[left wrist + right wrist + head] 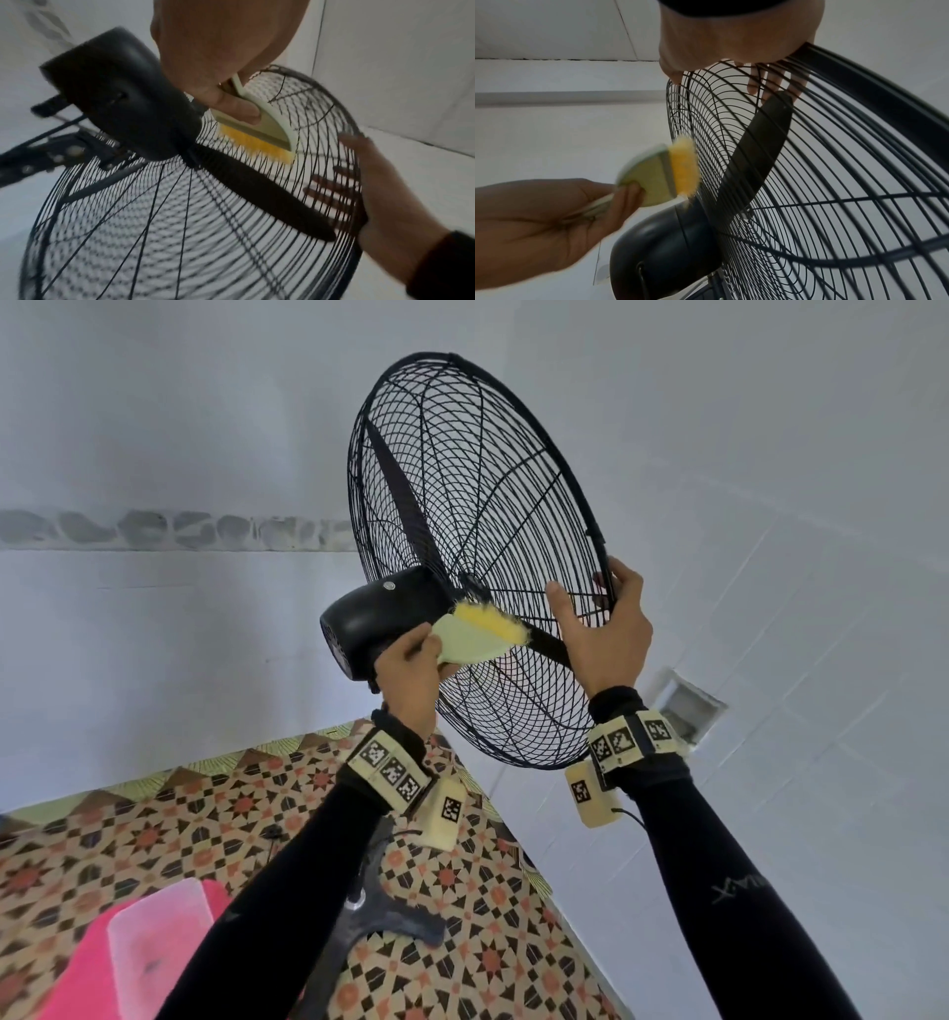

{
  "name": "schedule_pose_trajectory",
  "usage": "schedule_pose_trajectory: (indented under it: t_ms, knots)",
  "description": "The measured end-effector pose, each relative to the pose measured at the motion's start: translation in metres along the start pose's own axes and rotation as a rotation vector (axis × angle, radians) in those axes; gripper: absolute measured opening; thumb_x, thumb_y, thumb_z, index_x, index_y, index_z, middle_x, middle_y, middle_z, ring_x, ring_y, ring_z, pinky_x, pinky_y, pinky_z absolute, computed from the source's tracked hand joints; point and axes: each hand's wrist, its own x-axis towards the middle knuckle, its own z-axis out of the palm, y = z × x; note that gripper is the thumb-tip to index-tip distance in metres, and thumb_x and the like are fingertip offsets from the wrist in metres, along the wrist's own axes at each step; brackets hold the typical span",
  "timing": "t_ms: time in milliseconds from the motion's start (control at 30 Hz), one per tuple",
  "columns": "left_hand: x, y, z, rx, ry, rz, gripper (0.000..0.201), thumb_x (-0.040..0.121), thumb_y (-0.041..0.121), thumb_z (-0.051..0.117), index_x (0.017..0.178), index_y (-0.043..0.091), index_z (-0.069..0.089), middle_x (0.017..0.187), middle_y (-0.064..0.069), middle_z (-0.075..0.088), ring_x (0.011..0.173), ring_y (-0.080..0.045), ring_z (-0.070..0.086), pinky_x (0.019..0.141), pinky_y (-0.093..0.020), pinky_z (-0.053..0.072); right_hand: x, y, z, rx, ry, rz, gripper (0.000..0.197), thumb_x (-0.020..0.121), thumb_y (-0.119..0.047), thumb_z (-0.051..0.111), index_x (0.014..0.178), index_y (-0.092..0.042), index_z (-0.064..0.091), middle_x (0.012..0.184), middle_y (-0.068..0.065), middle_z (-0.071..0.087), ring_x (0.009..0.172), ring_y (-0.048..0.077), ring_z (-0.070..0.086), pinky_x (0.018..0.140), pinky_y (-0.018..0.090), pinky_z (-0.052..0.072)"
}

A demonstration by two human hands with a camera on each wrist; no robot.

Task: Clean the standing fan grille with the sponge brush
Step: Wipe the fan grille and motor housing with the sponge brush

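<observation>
- Fingers of your left hand [411, 672] curl round the pale green handle of the sponge brush [475, 636], thumb on top; in the left wrist view one fingertip [241, 110] lies inside the hollow of the brush head.
- Your brush's yellow bristle strip [254, 145] presses against the rear wires of the fan grille [462, 516], just beside the black motor housing [380, 616] and near the hub.
- Your right hand [606, 629] grasps the grille's rim on the side away from the motor: the thumb lies on the rear wires, and the fingers [770, 81] wrap over the edge and show through the mesh on the front side.
- A black fan blade [754, 154] sits inside the cage, its tip close under your right-hand fingers.
- You have the fan head tilted, with the white tiled wall [770, 454] behind the cage.
- The fan's dark stand base [380, 916] rests on the patterned tile floor [488, 942] below your arms.
- At lower left, a clear plastic container [159, 947] lies on something bright pink [72, 978]; I cannot tell what it holds beyond a small dark smudge.
- Both your wrists carry bands with black-and-white marker squares over black sleeves.
</observation>
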Motion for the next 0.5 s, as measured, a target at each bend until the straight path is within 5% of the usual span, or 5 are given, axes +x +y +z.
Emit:
schedule_pose_trajectory:
  t_ms: [200, 400, 500]
  knots:
    - [-0.016, -0.027, -0.006, 0.173, -0.057, -0.1, 0.03, 0.101, 0.0, 0.061, 0.13, -0.004, 0.065, 0.134, -0.018, 0.062, 0.107, -0.03, 0.069, 0.065, -0.02, 0.061, 0.002, 0.0, -0.001, -0.008, 0.004, 0.007, 0.076, 0.079, -0.069, 0.072, 0.138, -0.027, 0.049, 0.117, -0.019, 0.065, 0.105, -0.003, 0.062, 0.096, 0.018, 0.047]
    - [-0.002, 0.009, 0.002, -0.042, -0.046, -0.02, 0.034, 0.101, 0.001, 0.061, 0.135, -0.003, 0.061, 0.124, -0.01, 0.062, 0.1, -0.02, 0.068, 0.071, -0.021, 0.062, -0.001, -0.002, 0.001, -0.001, 0.013, 0.003, 0.076, 0.079, -0.069, 0.073, 0.137, -0.027, 0.049, 0.118, -0.017, 0.066, 0.104, -0.003, 0.061, 0.083, -0.004, 0.035]
    - [-0.016, -0.014, -0.003, 0.092, -0.065, -0.084, 0.034, 0.102, 0.001, 0.059, 0.136, -0.003, 0.061, 0.133, -0.016, 0.06, 0.104, -0.025, 0.069, 0.068, -0.019, 0.06, -0.001, -0.002, 0.0, 0.007, 0.022, 0.013, 0.075, 0.078, -0.069, 0.073, 0.137, -0.028, 0.049, 0.118, -0.017, 0.066, 0.106, -0.001, 0.062, 0.09, 0.007, 0.043]
